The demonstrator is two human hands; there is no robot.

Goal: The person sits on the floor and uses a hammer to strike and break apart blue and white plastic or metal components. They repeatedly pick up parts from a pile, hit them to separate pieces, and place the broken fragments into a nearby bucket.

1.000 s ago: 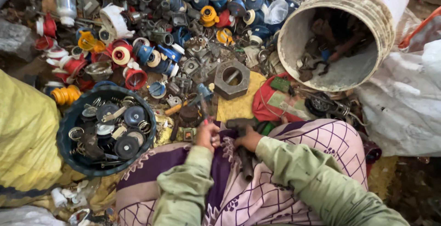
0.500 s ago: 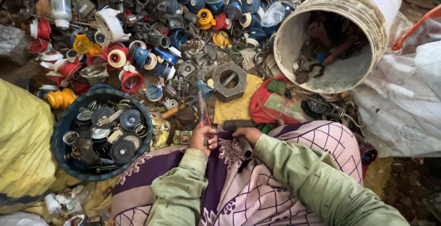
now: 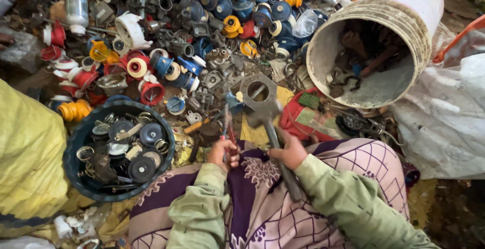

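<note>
My left hand (image 3: 223, 153) is closed around a thin red-handled tool (image 3: 228, 126) that stands upright, its tip among the scrap in front of my lap. My right hand (image 3: 289, 151) grips the grey handle of a hammer (image 3: 273, 132). The hammer's head is blurred, just right of the thin tool and below a grey hexagonal metal ring (image 3: 258, 90). Both hands are close together above my patterned purple and white clothing (image 3: 262, 203).
A dark round tub (image 3: 76, 148) of discs, springs and metal bits sits at the left. A white bucket (image 3: 348, 16) lies tipped at the upper right. A heap of red, blue and yellow plastic parts (image 3: 166, 67) fills the floor ahead. A yellow sack (image 3: 28, 153) and white sack (image 3: 444, 117) flank me.
My right hand now shows a hammer, its head lifted and blurred beside the thin tool. My left hand has stayed on the upright tool. The view has tilted slightly.
</note>
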